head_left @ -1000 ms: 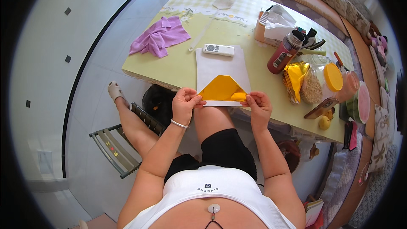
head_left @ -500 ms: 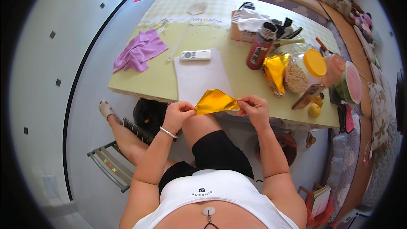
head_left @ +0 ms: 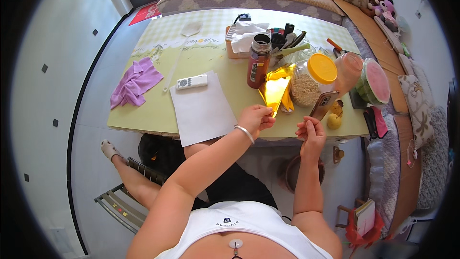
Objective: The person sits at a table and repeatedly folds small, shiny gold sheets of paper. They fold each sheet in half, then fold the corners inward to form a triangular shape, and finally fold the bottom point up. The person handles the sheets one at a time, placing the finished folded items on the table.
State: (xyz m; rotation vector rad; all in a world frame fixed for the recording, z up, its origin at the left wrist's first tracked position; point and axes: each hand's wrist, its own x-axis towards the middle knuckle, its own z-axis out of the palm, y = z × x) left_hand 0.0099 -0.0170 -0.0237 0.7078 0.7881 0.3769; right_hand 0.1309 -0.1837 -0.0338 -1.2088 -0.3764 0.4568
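Note:
A shiny gold foil piece is pinched at its lower corner by my left hand, which is closed and wears a silver bangle. It stretches up from my fingers and overlaps more crumpled gold foil on the table. To the right, my right hand is closed at the table's front edge, fingers curled and thumb pressed against them, with nothing visible in it. Just above that hand stands a tilted phone. Behind the phone is a jar of pale grains with a yellow lid.
On the table are a dark red bottle, a tissue box, white paper, a remote, a purple cloth and a fly swatter. Right lie a cut watermelon and yellow fruit. A bucket stands below.
Both hands held the gold foil over my lap. My left hand has carried it right and forward to the foil on the table. My right hand has let go and moved right, near the phone.

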